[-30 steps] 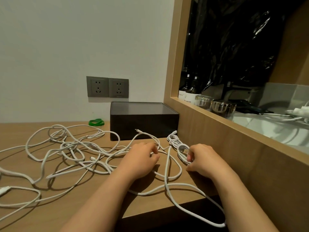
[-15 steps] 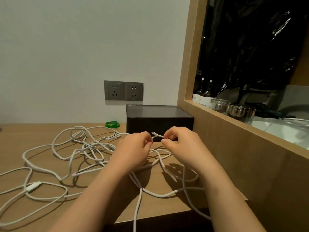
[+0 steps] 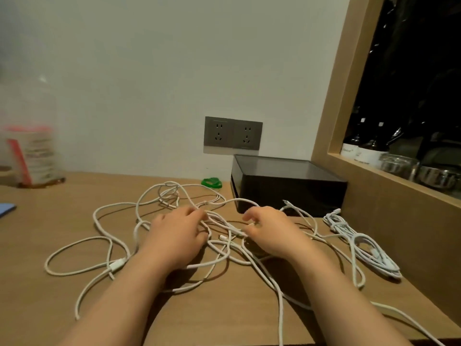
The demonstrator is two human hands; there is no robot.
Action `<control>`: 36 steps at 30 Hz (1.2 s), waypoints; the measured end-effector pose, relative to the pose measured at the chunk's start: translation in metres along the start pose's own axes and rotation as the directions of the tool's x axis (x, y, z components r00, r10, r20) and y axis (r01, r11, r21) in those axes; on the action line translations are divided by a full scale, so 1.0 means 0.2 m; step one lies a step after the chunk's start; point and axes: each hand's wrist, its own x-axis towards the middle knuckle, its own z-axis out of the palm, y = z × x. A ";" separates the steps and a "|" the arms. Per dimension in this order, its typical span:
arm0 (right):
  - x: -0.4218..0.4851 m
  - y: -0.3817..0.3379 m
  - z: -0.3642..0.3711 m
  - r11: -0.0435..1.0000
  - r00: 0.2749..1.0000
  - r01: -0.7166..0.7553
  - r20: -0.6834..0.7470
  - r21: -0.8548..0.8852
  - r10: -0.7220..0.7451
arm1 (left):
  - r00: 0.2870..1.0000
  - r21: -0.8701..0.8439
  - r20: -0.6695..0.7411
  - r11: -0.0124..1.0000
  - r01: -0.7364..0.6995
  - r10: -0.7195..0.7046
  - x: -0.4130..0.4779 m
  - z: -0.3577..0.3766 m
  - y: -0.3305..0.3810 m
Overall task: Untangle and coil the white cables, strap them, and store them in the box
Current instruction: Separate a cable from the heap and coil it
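A tangle of white cables (image 3: 107, 243) sprawls over the wooden desk (image 3: 50, 308). My left hand (image 3: 174, 236) lies on the middle of the tangle, its fingertips pinching a strand. My right hand (image 3: 272, 231) is beside it, thumb and fingers curled round another strand. A bundled white cable (image 3: 361, 243) lies apart at the right, by the wooden panel. The dark box (image 3: 287, 183) stands closed at the back, just behind my hands. A green strap (image 3: 211, 182) lies left of the box.
A double wall socket (image 3: 233, 133) is above the box. A clear jar with a red label (image 3: 30, 151) stands at the far left, a blue item (image 3: 6, 208) near it. A wooden frame (image 3: 374, 191) with bottles (image 3: 359, 151) and metal bowls (image 3: 434, 173) walls off the right side.
Both hands have come down from holding a cable end in front of the box onto the tangle. The view has swung left, so the bundled cable shows again at the right.
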 end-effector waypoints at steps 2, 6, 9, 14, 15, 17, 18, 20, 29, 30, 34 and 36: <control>0.01 0.03 0.05 0.999 0.999 0.005 0.036 -0.037 -0.004 | 0.997 0.019 0.074 1.000 -0.010 0.009 0.00 0.02 -0.01; -0.02 0.05 0.06 0.996 0.996 0.034 -0.080 0.087 -0.027 | 0.996 0.057 0.087 0.998 -0.039 0.034 0.01 0.02 0.00; -0.08 0.03 0.04 0.986 0.951 0.115 -0.302 0.120 -0.074 | 0.999 -0.041 0.012 0.999 -0.033 0.034 -0.01 0.00 0.04; -0.15 0.02 0.06 0.996 0.996 0.083 0.039 -0.027 -0.082 | 0.967 -0.305 0.185 0.946 -0.114 0.176 -0.06 -0.02 0.06; -0.15 0.02 0.06 0.997 0.997 0.068 0.046 -0.022 -0.067 | 0.940 -0.292 0.261 0.946 -0.142 0.221 -0.07 -0.03 0.05; -0.15 0.03 0.05 0.999 0.998 0.051 0.043 -0.009 -0.051 | 0.908 -0.258 0.326 0.949 -0.183 0.264 -0.10 -0.03 0.04; -0.15 0.04 0.04 0.999 0.997 0.048 0.056 -0.020 -0.047 | 0.911 -0.261 0.312 0.947 -0.190 0.269 -0.12 -0.03 0.03; -0.15 0.04 0.01 0.999 0.995 0.038 0.096 -0.033 -0.035 | 0.936 -0.328 0.230 0.927 -0.182 0.265 -0.13 -0.02 0.02; -0.02 -0.05 0.00 0.999 0.993 0.005 0.117 0.051 -0.011 | 0.993 -0.354 0.075 0.929 0.110 -0.089 -0.05 0.01 0.07; -0.02 -0.05 0.03 0.999 0.994 0.003 0.112 0.053 -0.009 | 0.988 -0.354 0.062 0.923 0.151 -0.138 -0.02 0.00 0.06; -0.01 0.00 0.07 0.996 0.998 -0.035 0.059 0.083 0.030 | 0.980 -0.297 0.162 0.941 0.163 -0.119 0.08 0.02 0.08; -0.01 0.02 0.09 0.997 0.997 -0.072 0.020 0.025 0.072 | 0.962 -0.261 0.270 0.958 0.122 -0.049 0.09 0.04 0.09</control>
